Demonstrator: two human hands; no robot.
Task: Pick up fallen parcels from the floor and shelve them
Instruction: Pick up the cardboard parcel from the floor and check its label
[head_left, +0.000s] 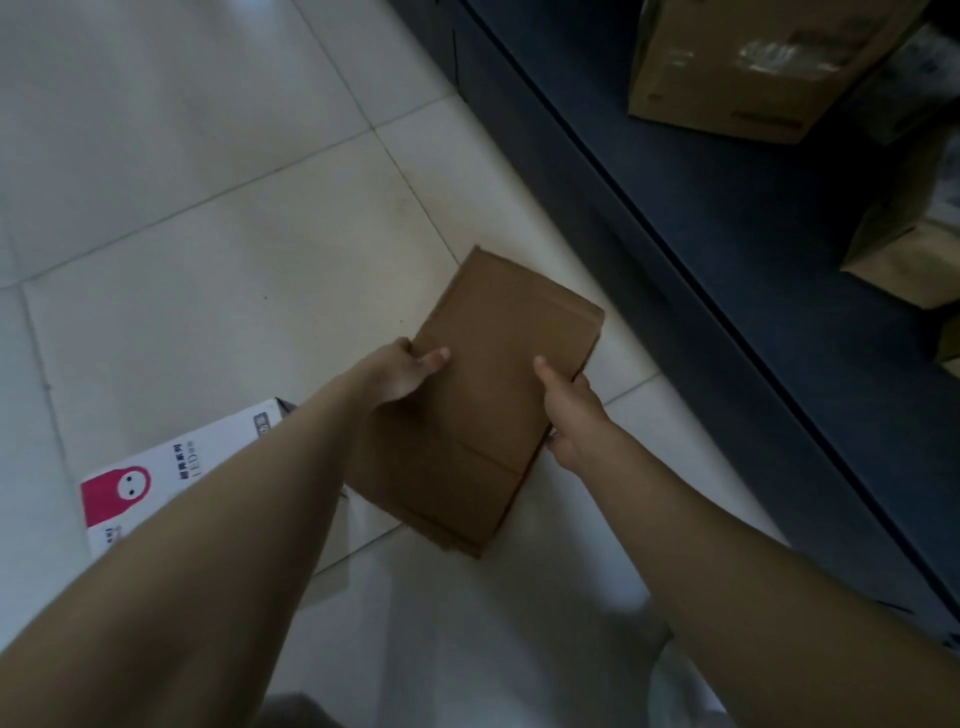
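Pale floor tiles (208, 260) are seen beside a dark shelf (727, 249). Brown parcel (483, 400) is gripped at both edges by left hand (402, 371) and right hand (569, 410), fingers curled around it.

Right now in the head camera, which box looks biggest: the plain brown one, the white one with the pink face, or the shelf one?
1. Plain brown box
2. Shelf box, cut off, so unsure
3. White box, partly hidden

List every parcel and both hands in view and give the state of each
Brown flat parcel: closed, gripped at both sides.
White printed box: lying on floor, partly behind left arm.
Shelf boxes: sitting on shelf.
Left hand: gripping parcel.
Right hand: gripping parcel.
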